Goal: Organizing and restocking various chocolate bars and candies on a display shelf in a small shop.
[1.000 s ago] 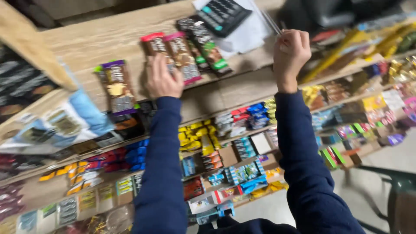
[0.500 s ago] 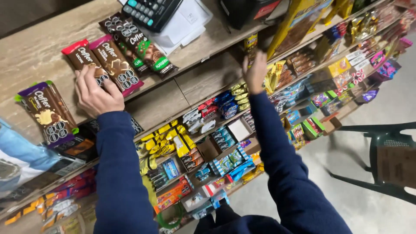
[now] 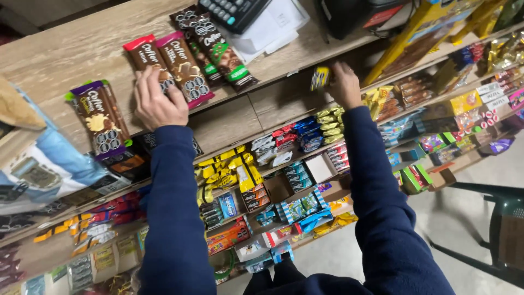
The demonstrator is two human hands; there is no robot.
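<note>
meanwhile we are pressing our flat left hand (image 3: 158,101) on a red bar (image 3: 146,57), while our right hand (image 3: 344,84) fingers are closing around a yellow packet (image 3: 320,77), not yet set down.

From my remote view, my right hand (image 3: 345,84) covers most of the small yellow-and-blue packet (image 3: 320,77), so I cannot tell its full shape. My left hand (image 3: 158,101) hides the lower end of the red chocolate bar (image 3: 145,54). The calculator (image 3: 233,11) is cut off by the top edge, as is the dark device (image 3: 355,13) beside it. The blue bag (image 3: 41,166) runs off the left edge. The green chair (image 3: 494,229) is cropped at right. Lower-shelf sweets (image 3: 87,267) are too blurred to identify.
</note>
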